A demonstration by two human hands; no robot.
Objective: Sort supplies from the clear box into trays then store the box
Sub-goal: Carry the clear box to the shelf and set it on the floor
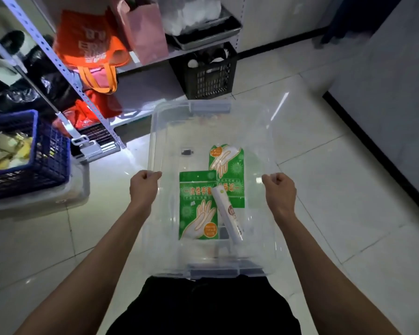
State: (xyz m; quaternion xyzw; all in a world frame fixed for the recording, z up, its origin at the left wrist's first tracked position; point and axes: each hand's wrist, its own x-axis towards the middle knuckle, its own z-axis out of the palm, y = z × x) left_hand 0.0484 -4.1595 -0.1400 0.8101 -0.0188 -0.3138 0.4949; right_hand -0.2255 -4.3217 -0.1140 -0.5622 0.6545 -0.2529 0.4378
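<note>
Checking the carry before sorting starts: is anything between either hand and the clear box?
Nothing visible. The left hand and right hand each grip a side rim of the clear box directly, with nothing in between.

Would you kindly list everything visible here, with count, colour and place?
clear box: one, transparent, held above the floor, centre
glove packets: two, green, inside the box
roll: one, white, on the packets
black crate: one, under the shelf, top centre
blue crate: one, left
orange bags: several, on the shelving, upper left
pink bag: one, on the shelf
metal trays: stacked, grey, on the shelf
left hand: grip on the box's left rim
right hand: grip on the right rim
</note>
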